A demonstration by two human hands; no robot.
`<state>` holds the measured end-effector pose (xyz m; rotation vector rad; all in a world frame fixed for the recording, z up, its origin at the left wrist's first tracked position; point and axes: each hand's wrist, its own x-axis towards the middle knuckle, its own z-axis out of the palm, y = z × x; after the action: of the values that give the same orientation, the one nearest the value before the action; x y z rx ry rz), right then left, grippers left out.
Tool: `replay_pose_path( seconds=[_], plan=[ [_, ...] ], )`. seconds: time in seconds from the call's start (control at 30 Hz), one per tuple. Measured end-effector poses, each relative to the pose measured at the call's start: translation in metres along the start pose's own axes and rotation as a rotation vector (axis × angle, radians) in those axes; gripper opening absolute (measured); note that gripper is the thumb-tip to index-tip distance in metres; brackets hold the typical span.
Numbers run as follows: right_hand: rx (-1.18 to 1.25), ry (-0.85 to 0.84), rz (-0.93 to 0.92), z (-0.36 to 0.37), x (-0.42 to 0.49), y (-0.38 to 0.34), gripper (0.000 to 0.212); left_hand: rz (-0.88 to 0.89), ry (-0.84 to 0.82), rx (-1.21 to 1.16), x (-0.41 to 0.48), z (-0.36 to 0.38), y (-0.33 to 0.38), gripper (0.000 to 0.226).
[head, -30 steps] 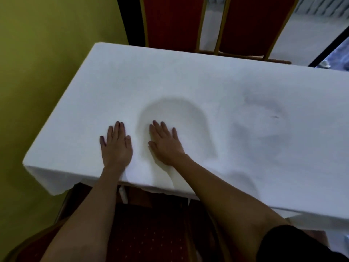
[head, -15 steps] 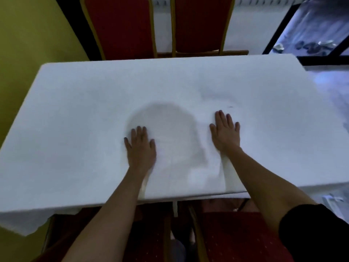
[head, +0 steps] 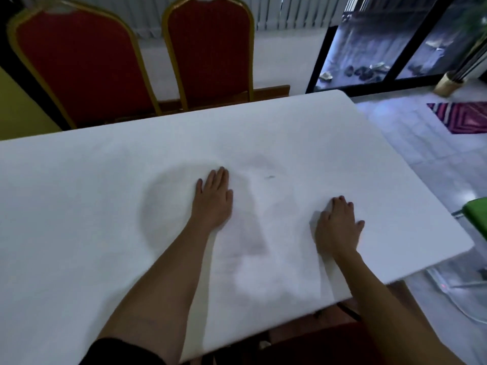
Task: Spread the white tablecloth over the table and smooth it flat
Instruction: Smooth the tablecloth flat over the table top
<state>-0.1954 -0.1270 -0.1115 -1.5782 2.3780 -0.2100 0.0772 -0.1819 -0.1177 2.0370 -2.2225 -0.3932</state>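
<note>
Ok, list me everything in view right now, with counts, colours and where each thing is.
tablecloth: one, white, covering the table, with a small dark mark right of centre
chairs: two, red with gold frames, side by side behind the far edge
rug: one, purple striped, on the floor at right
green thing: one, at the right edge, cut off, cannot tell what
gold base: one, on the floor, far right
left hand: flat on the cloth, centre
right hand: flat on the cloth, towards the right end
</note>
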Motion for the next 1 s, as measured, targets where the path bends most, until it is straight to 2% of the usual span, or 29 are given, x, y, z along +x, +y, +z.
replay_pose_path(
  seconds=[0.1, 0.2, 0.4, 0.53, 0.6, 0.7, 0.77, 0.9, 0.93, 1.0],
  plan=[
    [0.037, -0.029, -0.124, 0.015, -0.002, -0.059, 0.05, -0.129, 0.047, -0.034, 0.005, -0.015, -0.06, 0.055],
    [0.111, -0.104, -0.332, 0.034, -0.011, -0.135, 0.054, -0.257, 0.102, -0.021, -0.005, -0.032, -0.135, 0.054],
    [0.104, -0.271, -0.748, 0.071, -0.045, -0.305, 0.053, -0.566, 0.195, -0.005, -0.061, -0.061, -0.268, 0.052],
    [-0.03, -0.408, -1.047, 0.108, -0.077, -0.387, 0.055, -0.589, 0.308, 0.034, -0.1, -0.063, -0.31, 0.048],
    [-0.117, -0.383, -1.107, 0.125, -0.079, -0.399, 0.056, -0.584, 0.329, 0.055, -0.103, -0.062, -0.314, 0.048],
    [-0.14, -0.315, -1.088, 0.126, -0.055, -0.387, 0.055, -0.583, 0.336, 0.053, -0.102, -0.061, -0.316, 0.05],
    [-0.113, -0.265, -0.987, 0.116, -0.024, -0.369, 0.055, -0.612, 0.353, 0.075, -0.099, -0.066, -0.313, 0.053],
    [-0.104, -0.18, -0.738, 0.09, 0.044, -0.313, 0.056, -0.744, 0.34, 0.039, -0.066, -0.083, -0.28, 0.035],
    [-0.103, -0.168, -0.685, 0.083, 0.057, -0.297, 0.056, -0.696, 0.325, 0.032, -0.055, -0.082, -0.264, 0.036],
    [-0.086, -0.127, -0.578, 0.072, 0.077, -0.263, 0.057, -0.409, 0.278, 0.093, -0.029, -0.071, -0.222, 0.043]
  ],
)
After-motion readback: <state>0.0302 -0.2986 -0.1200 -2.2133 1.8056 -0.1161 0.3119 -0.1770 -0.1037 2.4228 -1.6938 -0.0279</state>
